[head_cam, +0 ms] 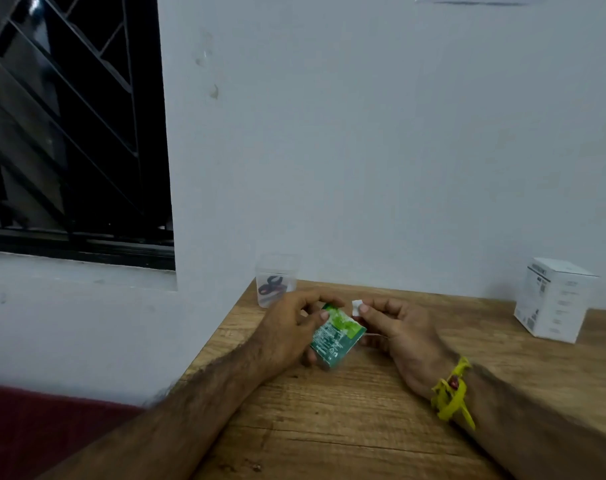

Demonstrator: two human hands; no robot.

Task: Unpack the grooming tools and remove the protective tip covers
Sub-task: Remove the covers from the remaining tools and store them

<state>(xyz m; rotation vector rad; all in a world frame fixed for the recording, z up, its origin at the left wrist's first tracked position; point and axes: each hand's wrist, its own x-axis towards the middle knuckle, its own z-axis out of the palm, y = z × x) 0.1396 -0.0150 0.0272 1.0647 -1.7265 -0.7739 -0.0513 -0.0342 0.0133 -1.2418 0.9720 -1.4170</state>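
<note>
Holding a green packet just above the wooden table, near the middle of the frame, a little below centre. Left hand gripping the packet from its left side, thumb lying on the printed face and the other fingers curled round the top edge and behind it. Packet sitting tilted, its upper end pointing toward the wall.

Right hand pinching a small white piece between thumb and forefinger, at the upper right corner of the packet; remaining fingers curled in below. Not possible to tell if the white piece is a part of the packet or something separate, because of blur. Something thin and pale also showing under the right fingers, too small for naming.

Wearing a yellow wristband on the right wrist, at lower right of centre.

Standing at the far left corner of the table, just above the left hand: a clear cup with some dark and red object inside, not clear what. Standing at the right edge of the frame, well apart from the hands: a white box with small print on its sides.

Filling the upper left of the frame: a dark window with diagonal bars. Showing at the lower left corner: a dark red surface.
</note>
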